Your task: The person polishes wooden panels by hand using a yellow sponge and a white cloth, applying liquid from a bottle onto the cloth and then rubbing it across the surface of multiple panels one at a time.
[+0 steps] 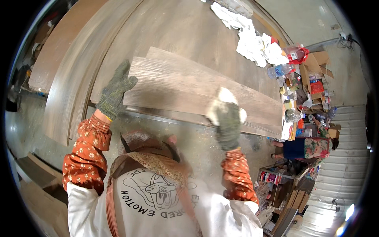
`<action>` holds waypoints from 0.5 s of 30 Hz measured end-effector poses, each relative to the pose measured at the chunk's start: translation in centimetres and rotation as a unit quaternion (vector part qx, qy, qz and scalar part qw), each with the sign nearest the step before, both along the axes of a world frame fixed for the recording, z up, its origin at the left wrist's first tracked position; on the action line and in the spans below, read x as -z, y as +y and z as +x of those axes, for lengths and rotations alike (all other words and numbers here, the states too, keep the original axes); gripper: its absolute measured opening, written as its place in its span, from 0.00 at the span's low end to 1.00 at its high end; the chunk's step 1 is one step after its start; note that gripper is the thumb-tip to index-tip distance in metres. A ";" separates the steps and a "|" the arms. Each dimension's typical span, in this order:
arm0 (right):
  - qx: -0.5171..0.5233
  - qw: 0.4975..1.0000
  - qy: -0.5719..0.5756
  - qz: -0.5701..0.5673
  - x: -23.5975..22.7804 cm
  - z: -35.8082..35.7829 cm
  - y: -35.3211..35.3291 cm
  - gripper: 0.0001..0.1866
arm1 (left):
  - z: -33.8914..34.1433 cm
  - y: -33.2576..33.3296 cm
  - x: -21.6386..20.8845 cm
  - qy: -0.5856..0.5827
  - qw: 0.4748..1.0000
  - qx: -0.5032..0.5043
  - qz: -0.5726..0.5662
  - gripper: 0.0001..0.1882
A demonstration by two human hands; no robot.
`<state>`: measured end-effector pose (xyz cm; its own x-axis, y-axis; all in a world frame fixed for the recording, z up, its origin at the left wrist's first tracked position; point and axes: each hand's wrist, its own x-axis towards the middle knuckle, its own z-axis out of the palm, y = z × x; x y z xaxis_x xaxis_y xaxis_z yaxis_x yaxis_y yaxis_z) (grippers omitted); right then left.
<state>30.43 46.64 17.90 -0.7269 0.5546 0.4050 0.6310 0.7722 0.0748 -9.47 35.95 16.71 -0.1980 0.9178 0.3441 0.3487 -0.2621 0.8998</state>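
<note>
A wood-grain board (169, 85) lies across the near edge of a larger wood-grain panel (173, 29), on top of another board (256, 93) that shows past its far side. My left hand (115, 90), in a dark green knit glove, rests against the board's left end with its fingers stretched out and the thumb apart. Toward the right end, my gloved right hand (229, 128) presses a bunched white cloth (227, 96) onto the surface. Motion blurs this hand and cloth, and the fingertips are hidden.
White rags (252, 39) lie at the far right of the panel. Plastic bottles (281, 71) and cardboard boxes (316, 63) crowd the right side. Beyond them another person (304, 148) stands by a cluttered shelf (276, 189). More panels (79, 75) are on the left.
</note>
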 end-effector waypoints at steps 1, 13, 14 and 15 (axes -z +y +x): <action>0.060 0.997 -0.022 0.049 0.8 3.9 1.1 0.31 | -1.1 -0.1 1.0 0.102 0.994 0.007 0.037 0.39; 0.011 0.995 0.088 0.034 2.2 -2.0 1.0 0.30 | 13.0 5.9 -8.1 0.519 0.849 -0.062 0.073 0.26; 0.019 0.992 0.125 -0.006 1.8 -2.7 0.9 0.29 | 15.5 6.8 -8.0 0.529 0.844 -0.048 0.069 0.27; -0.017 0.989 0.149 0.004 1.8 -2.5 1.5 0.29 | 17.4 7.5 -7.7 0.540 0.838 -0.037 0.061 0.27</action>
<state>27.92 48.15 16.07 -0.5932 0.5271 0.6085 0.5990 0.7940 -0.1037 7.92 43.45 24.38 0.2340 0.8622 0.4494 0.9628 -0.2697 0.0161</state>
